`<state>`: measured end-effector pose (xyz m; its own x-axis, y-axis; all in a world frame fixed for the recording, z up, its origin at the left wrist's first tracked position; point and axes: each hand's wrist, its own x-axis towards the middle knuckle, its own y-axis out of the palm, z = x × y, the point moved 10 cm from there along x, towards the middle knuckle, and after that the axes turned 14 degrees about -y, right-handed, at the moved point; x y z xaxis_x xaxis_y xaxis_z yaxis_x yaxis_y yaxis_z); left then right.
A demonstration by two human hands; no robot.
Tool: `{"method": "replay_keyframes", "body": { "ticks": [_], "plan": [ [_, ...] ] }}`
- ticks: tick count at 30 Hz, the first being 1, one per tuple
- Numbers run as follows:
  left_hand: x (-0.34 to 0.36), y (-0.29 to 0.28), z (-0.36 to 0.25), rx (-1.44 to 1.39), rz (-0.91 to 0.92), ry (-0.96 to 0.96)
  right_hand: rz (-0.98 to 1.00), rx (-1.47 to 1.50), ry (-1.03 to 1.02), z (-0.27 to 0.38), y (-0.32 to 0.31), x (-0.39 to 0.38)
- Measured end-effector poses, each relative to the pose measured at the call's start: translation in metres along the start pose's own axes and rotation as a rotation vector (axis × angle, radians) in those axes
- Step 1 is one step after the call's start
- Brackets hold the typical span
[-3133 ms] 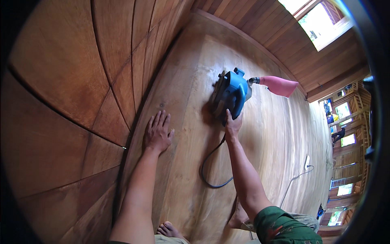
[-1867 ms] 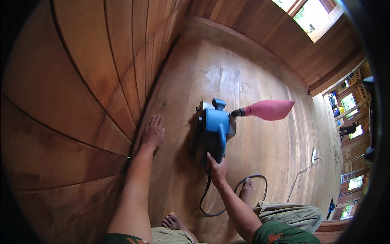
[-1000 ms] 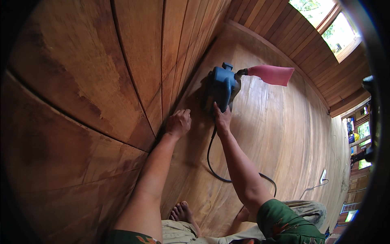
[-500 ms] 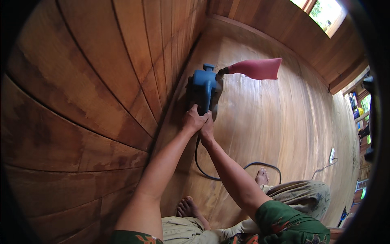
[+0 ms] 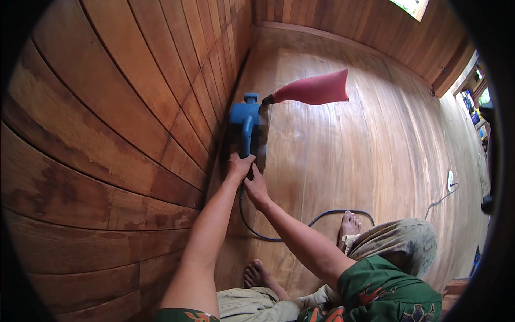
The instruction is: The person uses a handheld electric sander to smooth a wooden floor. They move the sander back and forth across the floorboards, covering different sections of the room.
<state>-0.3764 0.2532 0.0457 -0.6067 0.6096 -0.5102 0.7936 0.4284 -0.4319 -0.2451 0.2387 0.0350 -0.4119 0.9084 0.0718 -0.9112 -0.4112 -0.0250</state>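
A blue belt sander [image 5: 245, 115] lies on the wooden floor [image 5: 316, 155], close along the foot of the plank wall. From its upper right side sticks out a pink dust bag [image 5: 314, 88], puffed up and pointing right. My left hand [image 5: 238, 165] is closed round the rear of the sander's handle. Just behind and to the right, my right hand [image 5: 256, 189] is closed at the same rear end, its fingers partly hidden by the tool. A dark power cord [image 5: 263, 236] runs from the sander's back under my right forearm.
The plank wall [image 5: 134, 107] rises close on the left, and another wall [image 5: 348, 21] closes the far end. My bare feet [image 5: 350, 222] are on the floor near the cord loop. A white power strip [image 5: 450, 181] lies at the right.
The sander has shifted left, nearer the wall, with both hands on it. My right hand now sits a little lower behind the left. The view has shifted slightly too.
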Motion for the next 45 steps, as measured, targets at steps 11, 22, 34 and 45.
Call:
{"method": "replay_keyframes", "body": {
  "ticks": [11,22,34,45],
  "plan": [
    [0.006,0.015,0.004,-0.154,0.129,-0.033,-0.103,-0.481,-0.038,-0.009,-0.016,-0.121],
    [0.014,0.02,-0.008,-0.068,0.068,-0.105,0.394,-0.551,0.31,-0.003,0.005,-0.152],
    [-0.009,0.007,-0.024,0.027,-0.166,-0.11,0.469,-0.217,0.26,0.059,0.027,-0.129],
    [-0.028,0.001,-0.016,0.359,-0.285,-0.093,0.259,-0.112,0.2,0.056,-0.017,-0.096]
  ]
}}
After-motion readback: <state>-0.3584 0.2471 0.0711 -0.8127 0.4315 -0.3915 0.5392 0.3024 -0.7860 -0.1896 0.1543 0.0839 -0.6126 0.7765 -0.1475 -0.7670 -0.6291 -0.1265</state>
